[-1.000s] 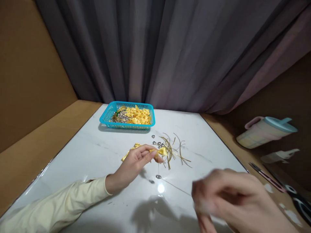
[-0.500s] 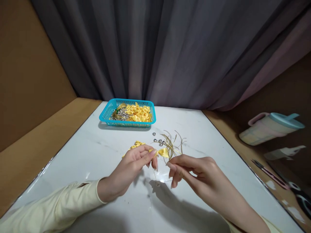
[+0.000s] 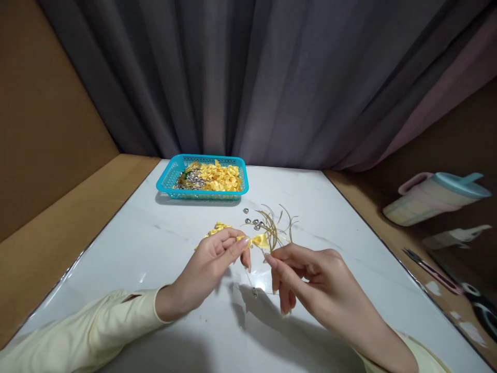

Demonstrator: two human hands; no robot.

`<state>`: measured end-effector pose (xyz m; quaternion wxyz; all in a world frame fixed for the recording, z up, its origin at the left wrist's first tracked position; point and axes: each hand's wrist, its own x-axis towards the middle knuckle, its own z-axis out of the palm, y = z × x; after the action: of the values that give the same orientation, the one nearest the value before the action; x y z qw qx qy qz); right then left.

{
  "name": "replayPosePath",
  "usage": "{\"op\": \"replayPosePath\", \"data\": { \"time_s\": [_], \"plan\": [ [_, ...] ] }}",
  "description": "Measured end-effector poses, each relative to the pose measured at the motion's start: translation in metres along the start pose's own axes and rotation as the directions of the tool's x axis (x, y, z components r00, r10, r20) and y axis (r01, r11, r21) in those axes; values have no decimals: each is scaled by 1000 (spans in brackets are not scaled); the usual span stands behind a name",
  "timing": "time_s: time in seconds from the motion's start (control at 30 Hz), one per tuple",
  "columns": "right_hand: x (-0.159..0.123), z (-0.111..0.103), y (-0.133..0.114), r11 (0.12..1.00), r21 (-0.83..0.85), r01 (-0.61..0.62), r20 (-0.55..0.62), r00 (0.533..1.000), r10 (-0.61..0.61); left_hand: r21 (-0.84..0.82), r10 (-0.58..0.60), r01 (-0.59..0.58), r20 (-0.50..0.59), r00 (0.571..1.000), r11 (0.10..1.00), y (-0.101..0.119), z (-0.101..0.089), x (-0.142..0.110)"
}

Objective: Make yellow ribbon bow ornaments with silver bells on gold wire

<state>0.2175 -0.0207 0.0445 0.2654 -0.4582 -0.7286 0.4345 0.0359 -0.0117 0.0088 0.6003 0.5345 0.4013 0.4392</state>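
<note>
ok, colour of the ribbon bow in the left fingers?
Shiny yellow ribbon bow; shows best in the head view.

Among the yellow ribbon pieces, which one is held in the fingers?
The bow pinched by the left hand, near the right hand; the other pieces lie in the blue basket or on the table beyond the left hand.

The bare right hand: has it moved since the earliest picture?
Yes: the right hand has moved left and forward, nearer the blue, perforated plastic basket.
</note>
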Motion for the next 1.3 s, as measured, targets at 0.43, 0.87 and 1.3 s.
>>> {"op": "replayPosePath", "data": {
  "time_s": [0.43,0.87,1.3],
  "plan": [
    [2,1,0,1000,-13,-2,4,1000,2,36,6,-7,20,1000,999,-1,0,0],
    [7,7,1,981,142,-131,40,991,126,621,342,-346,131,930,703,-14,-6,2],
    [12,31,19,980,-117,158,-221,958,-181,691,512,-549,293,808,470,-26,-9,-1]
  ]
}}
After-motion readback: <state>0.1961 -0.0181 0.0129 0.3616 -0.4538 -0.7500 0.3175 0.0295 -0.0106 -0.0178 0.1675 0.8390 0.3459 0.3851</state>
